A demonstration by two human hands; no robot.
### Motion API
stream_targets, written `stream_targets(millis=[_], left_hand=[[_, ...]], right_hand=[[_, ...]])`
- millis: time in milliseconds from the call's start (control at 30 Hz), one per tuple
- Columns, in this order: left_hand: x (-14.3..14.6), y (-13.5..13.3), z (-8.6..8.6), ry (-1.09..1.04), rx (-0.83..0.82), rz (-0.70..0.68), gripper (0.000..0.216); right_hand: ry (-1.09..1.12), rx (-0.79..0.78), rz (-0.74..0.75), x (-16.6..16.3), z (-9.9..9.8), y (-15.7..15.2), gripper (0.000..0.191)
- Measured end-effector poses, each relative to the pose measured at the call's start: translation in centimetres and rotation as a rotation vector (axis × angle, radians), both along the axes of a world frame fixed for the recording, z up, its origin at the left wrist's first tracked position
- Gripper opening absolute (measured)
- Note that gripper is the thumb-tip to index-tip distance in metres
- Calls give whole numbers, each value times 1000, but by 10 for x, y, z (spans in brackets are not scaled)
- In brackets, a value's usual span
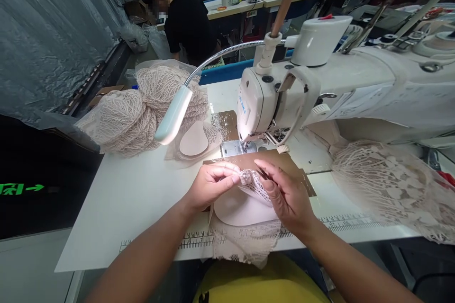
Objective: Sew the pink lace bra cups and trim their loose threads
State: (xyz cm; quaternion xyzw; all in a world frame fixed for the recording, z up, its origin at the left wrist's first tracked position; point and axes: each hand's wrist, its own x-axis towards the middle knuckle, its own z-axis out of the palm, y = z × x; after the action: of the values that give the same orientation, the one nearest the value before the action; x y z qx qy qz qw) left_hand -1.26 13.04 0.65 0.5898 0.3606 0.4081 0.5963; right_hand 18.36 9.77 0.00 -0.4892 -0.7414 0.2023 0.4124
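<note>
My left hand (213,183) pinches the gathered edge of a pale pink lace piece (245,241) between thumb and fingers. At the lace's other side, my right hand (289,194) is closed around a thin dark tool (262,170), mostly hidden by the fingers; it may be thread snips. A smooth, rounded pale panel (236,208) lies against the lace below both hands, and the lace drapes over the table's front edge. Just beyond my hands stands a white sewing machine (245,104), its lit needle area above a metal plate (234,148).
Stacked lace pieces (156,99) lie at the left, beside a single cup-shaped piece (194,139). More lace (384,184) spreads at the right. A bendy lamp (174,116) hangs over the table (117,199). Behind, a person in black (188,23) bends near other machines.
</note>
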Motion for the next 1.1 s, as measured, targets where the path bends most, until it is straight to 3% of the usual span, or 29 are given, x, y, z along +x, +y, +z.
stream_targets(millis=[100, 200, 733, 1100], left_hand=[[0, 0, 0, -6, 29, 10, 12], [1, 0, 0, -24, 48, 10, 12], [2, -2, 0, 92, 210, 39, 16], [3, -1, 1, 76, 221, 23, 16]], right_hand=[[-162, 261, -39, -1, -6, -3, 32], [-258, 376, -80, -4, -8, -3, 28], [-357, 412, -124, -7, -5, -3, 29], [-302, 402, -73, -7, -6, -2, 33]])
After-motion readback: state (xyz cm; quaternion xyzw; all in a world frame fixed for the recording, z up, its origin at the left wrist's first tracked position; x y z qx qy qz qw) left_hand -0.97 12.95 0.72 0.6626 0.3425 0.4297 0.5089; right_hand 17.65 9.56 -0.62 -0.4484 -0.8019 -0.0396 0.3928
